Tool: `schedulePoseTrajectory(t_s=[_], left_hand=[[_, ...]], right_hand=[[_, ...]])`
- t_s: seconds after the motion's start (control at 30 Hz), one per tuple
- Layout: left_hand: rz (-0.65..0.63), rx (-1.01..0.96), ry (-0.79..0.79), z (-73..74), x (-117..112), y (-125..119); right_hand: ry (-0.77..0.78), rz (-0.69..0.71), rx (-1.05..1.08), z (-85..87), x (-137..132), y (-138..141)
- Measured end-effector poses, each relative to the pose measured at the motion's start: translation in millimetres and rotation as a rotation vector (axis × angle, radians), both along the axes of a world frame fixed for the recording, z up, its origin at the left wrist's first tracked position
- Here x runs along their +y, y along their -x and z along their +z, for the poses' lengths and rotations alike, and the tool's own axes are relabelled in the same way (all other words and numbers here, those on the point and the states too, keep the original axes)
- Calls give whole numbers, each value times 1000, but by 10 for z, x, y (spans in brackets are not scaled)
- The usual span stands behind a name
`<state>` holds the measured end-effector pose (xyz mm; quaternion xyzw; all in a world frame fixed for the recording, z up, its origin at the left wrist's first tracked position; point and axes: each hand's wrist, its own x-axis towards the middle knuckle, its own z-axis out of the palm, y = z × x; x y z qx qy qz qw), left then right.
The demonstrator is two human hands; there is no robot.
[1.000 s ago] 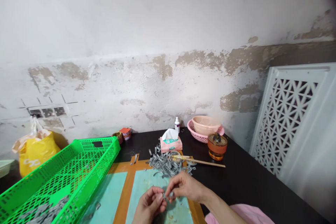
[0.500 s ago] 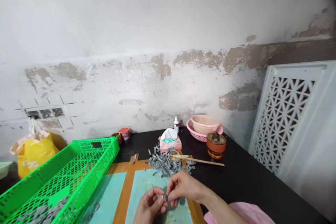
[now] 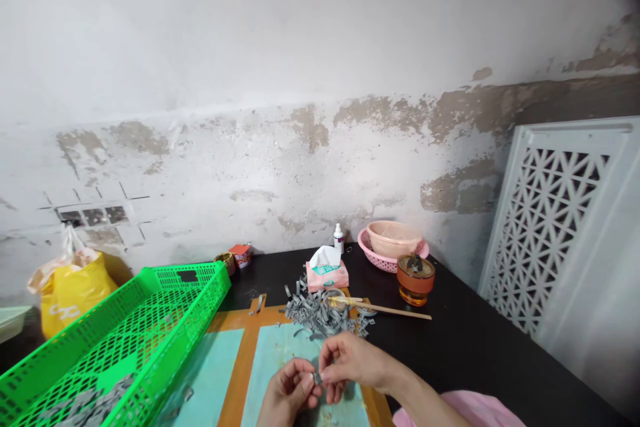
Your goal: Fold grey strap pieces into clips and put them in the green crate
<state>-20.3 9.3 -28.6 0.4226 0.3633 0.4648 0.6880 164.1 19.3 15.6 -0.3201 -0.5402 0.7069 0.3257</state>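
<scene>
My left hand (image 3: 289, 391) and my right hand (image 3: 353, 367) meet low in the middle, above a teal and brown board (image 3: 280, 357). Both pinch one small grey strip piece (image 3: 317, 378) between their fingertips. Just beyond them lies a heap of grey strip pieces (image 3: 320, 313) on the board's far edge. More grey pieces lie in the near corner of the green crate (image 3: 125, 340) at the left.
On the black table (image 3: 480, 360) stand a pink tissue pack (image 3: 327, 271), a small white bottle (image 3: 339, 237), a pink basket holding a bowl (image 3: 391, 247), an amber jar (image 3: 415, 278) and a wooden stick (image 3: 385, 309). A yellow bag (image 3: 67, 290) sits left; a white lattice panel (image 3: 555, 220) leans right.
The view drifted slightly. Both hands stayed together on the small grey piece, fingers shifting a little and sinking slightly lower in the picture.
</scene>
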Motion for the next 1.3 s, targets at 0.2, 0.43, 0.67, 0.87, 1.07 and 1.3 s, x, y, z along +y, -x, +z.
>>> schedulePoseTrajectory(t_s=[0.2, 0.43, 0.67, 0.87, 1.07, 1.3], left_hand=[[5, -16, -16, 54, -19, -28], [30, -25, -58, 115, -63, -45], [34, -24, -27, 41, -30, -51], [33, -54, -28, 131, -100, -100], [82, -86, -22, 175, -126, -98], [173, -75, -6, 237, -115, -65]], right_hand=[[2, -93, -4, -19, -9, 69], [-62, -141, -35, -78, -10, 103], [-140, -189, -107, -128, -11, 107], [-148, -203, 16, -147, 5, 162], [-339, -192, -10, -140, 5, 132], [-672, -224, -179, 31, -76, 92]])
